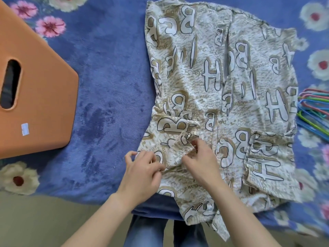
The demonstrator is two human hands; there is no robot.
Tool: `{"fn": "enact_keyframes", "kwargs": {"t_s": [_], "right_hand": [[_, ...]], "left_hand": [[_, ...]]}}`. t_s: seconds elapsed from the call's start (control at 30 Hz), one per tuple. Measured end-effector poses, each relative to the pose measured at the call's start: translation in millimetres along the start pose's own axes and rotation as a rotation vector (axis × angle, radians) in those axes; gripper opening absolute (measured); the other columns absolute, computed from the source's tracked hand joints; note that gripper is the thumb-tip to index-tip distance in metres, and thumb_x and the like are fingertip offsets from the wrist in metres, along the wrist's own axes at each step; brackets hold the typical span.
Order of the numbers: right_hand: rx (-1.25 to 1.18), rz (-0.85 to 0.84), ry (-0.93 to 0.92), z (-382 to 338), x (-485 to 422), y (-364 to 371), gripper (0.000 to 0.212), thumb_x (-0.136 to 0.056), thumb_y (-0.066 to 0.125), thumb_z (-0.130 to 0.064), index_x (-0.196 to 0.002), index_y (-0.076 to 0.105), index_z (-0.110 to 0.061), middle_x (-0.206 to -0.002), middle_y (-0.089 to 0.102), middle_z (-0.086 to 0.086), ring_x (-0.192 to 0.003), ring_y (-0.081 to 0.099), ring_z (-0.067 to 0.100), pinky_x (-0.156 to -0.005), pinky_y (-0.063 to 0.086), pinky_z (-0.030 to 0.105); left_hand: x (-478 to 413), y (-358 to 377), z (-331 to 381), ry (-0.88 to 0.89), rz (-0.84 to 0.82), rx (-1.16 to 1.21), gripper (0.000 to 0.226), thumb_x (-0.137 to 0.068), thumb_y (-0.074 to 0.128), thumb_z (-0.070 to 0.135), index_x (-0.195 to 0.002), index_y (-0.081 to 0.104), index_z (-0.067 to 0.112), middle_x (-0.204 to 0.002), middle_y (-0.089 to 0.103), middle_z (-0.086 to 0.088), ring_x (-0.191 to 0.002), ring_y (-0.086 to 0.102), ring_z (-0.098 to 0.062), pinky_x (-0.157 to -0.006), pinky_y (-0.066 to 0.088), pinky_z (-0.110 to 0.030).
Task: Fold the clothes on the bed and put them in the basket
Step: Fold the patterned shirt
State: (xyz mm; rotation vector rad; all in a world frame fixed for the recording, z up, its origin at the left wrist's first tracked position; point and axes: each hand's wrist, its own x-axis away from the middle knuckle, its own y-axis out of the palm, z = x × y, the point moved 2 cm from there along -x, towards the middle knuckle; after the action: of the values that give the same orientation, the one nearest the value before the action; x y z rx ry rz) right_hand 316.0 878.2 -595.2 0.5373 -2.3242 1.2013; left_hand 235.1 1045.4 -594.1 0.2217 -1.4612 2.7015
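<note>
White-and-beige letter-printed shirt, spread on the blue floral bed; near-edge fabric is pinched in curled fingers of the left hand and right hand.

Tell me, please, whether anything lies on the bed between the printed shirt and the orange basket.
Nothing visible does. Only the blue flowered bedspread lies between the printed shirt and the orange basket on its left. The coloured hangers lie on the shirt's other side.
</note>
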Motion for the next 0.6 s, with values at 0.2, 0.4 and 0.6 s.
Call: {"fn": "enact_keyframes", "kwargs": {"t_s": [0.2, 0.4, 0.6], "right_hand": [[-0.346, 0.123, 0.032, 22, 37, -11, 0.029, -0.07, 0.059, -0.012, -0.06, 0.031, -0.009, -0.06, 0.033, 0.0, -0.056, 0.027, 0.011, -0.053, 0.021, 0.027], [0.039, 0.269, 0.047, 44, 53, -13, 0.01, -0.085, 0.056, -0.015, -0.095, 0.057, -0.017, -0.099, 0.051, -0.005, -0.097, 0.043, 0.014, -0.075, 0.031, 0.021], [0.264, 0.024, -0.164, 47, 45, -15, 0.039, -0.091, 0.05, -0.025, -0.129, 0.057, -0.027, -0.14, 0.045, -0.01, -0.135, 0.023, 0.008, -0.107, 0.02, 0.035]], "left_hand": [[-64, -4, 19, 0.098, -0.056, 0.206, 0.039, -0.094, 0.038, 0.019, -0.127, 0.058, 0.016, -0.135, 0.055, -0.002, -0.132, 0.043, -0.018, -0.109, 0.034, -0.038], [-74, 30, 17, 0.138, -0.372, -0.314, 0.073, -0.095, 0.02, 0.065, -0.155, 0.004, 0.028, -0.161, -0.019, -0.007, -0.146, -0.023, -0.025, -0.115, -0.018, -0.044], [-33, 49, 12, 0.168, -0.348, -0.391, 0.081, -0.091, 0.027, 0.067, -0.156, 0.013, 0.021, -0.163, 0.001, -0.012, -0.15, -0.005, -0.023, -0.117, 0.001, -0.048]]}}
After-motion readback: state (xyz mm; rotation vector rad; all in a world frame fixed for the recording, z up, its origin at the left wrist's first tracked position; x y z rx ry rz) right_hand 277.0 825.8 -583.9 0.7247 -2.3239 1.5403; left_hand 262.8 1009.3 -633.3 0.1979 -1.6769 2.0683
